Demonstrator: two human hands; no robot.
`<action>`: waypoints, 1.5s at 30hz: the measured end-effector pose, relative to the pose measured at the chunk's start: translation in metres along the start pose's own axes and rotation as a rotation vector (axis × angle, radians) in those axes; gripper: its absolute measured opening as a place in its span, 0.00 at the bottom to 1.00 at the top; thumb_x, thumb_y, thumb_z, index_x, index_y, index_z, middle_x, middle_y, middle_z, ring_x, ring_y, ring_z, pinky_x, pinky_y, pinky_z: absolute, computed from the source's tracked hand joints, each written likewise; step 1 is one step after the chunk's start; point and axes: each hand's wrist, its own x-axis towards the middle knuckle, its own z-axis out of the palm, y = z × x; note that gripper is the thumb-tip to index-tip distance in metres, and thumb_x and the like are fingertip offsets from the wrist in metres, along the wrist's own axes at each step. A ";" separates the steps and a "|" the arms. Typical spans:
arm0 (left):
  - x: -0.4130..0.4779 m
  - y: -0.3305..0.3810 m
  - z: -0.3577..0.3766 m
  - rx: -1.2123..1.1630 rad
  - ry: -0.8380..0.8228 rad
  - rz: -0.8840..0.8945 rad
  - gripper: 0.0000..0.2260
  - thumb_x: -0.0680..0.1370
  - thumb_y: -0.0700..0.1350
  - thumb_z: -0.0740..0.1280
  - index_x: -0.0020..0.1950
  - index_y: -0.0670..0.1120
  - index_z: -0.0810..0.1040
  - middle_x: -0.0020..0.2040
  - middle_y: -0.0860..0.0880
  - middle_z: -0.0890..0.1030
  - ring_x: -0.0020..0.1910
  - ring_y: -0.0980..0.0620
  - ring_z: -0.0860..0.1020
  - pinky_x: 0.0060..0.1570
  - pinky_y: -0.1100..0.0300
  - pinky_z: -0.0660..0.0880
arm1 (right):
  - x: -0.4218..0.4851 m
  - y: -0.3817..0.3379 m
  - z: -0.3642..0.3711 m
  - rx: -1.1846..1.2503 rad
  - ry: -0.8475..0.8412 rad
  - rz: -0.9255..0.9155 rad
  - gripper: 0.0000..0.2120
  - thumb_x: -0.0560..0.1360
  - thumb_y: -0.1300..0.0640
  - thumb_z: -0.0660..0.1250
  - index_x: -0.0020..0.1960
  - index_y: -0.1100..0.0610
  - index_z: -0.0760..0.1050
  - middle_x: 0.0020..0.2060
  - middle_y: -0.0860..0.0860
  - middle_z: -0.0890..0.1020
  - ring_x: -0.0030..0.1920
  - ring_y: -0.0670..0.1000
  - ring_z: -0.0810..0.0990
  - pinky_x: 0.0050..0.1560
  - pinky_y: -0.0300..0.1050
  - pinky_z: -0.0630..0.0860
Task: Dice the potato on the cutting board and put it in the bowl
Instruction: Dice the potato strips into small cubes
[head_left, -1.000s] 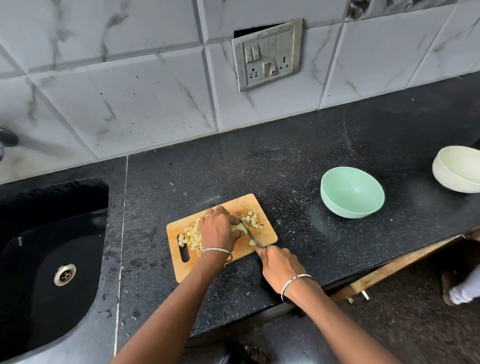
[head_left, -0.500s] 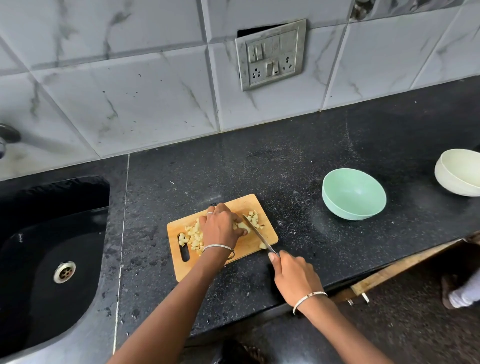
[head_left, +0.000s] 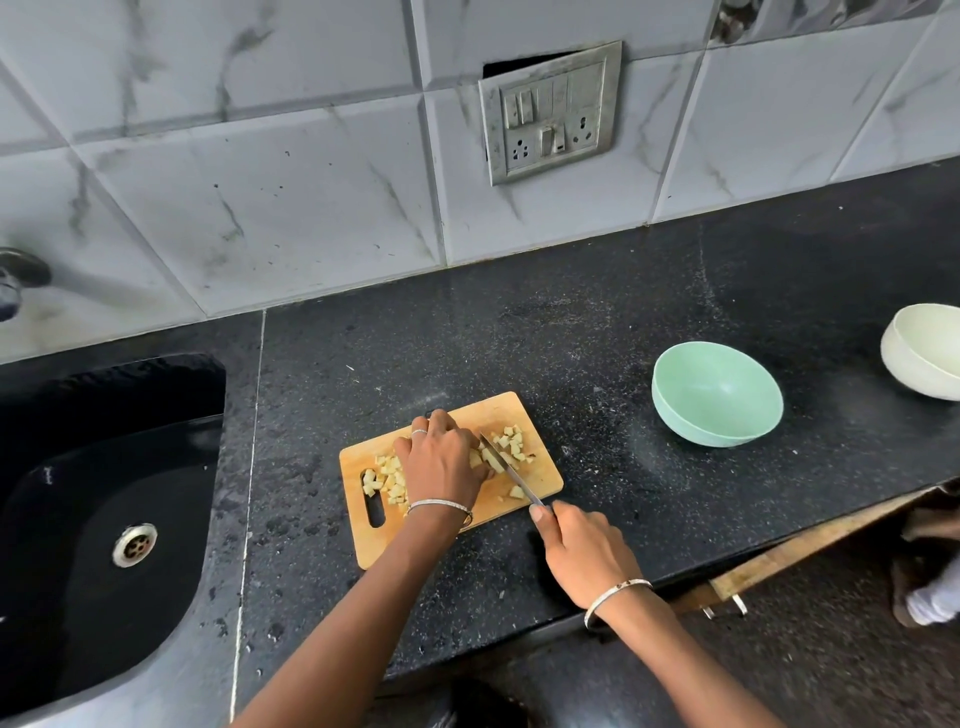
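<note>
A small wooden cutting board (head_left: 540, 480) lies on the black counter, with diced potato (head_left: 387, 480) piled at its left and more cubes (head_left: 511, 444) at its right. My left hand (head_left: 441, 460) presses down on a potato piece in the middle of the board, mostly hiding it. My right hand (head_left: 584, 545) grips the handle of a knife (head_left: 511, 473), whose blade lies across the board right beside the left fingers. A mint green bowl (head_left: 717, 392) stands empty to the right of the board.
A cream bowl (head_left: 922, 351) sits at the far right edge. A black sink (head_left: 104, 493) with a drain fills the left side, under a tap (head_left: 18, 275). The counter's front edge runs just below my right hand. A socket plate (head_left: 550, 111) is on the tiled wall.
My right hand has drawn back toward the counter's front edge, pulling the knife blade through the potato. My left hand has stayed on the board.
</note>
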 end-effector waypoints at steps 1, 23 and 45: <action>0.001 0.000 0.000 0.005 -0.003 0.001 0.15 0.69 0.58 0.73 0.54 0.56 0.81 0.57 0.52 0.73 0.57 0.48 0.68 0.53 0.51 0.64 | 0.000 0.001 0.000 -0.013 0.002 -0.001 0.19 0.81 0.39 0.48 0.43 0.50 0.67 0.46 0.56 0.80 0.50 0.63 0.79 0.42 0.53 0.70; -0.002 0.004 0.012 -0.019 0.021 -0.027 0.09 0.73 0.54 0.69 0.50 0.53 0.83 0.55 0.53 0.74 0.55 0.48 0.69 0.52 0.51 0.62 | 0.005 0.006 -0.018 -0.082 0.023 -0.075 0.20 0.82 0.39 0.47 0.46 0.49 0.70 0.43 0.55 0.80 0.46 0.62 0.79 0.38 0.51 0.67; 0.025 0.005 0.001 -0.133 -0.079 -0.057 0.06 0.76 0.50 0.68 0.49 0.56 0.84 0.56 0.49 0.76 0.58 0.44 0.71 0.51 0.50 0.65 | -0.004 0.011 0.004 0.035 0.032 0.022 0.17 0.82 0.40 0.47 0.44 0.49 0.65 0.45 0.55 0.81 0.50 0.62 0.79 0.41 0.52 0.68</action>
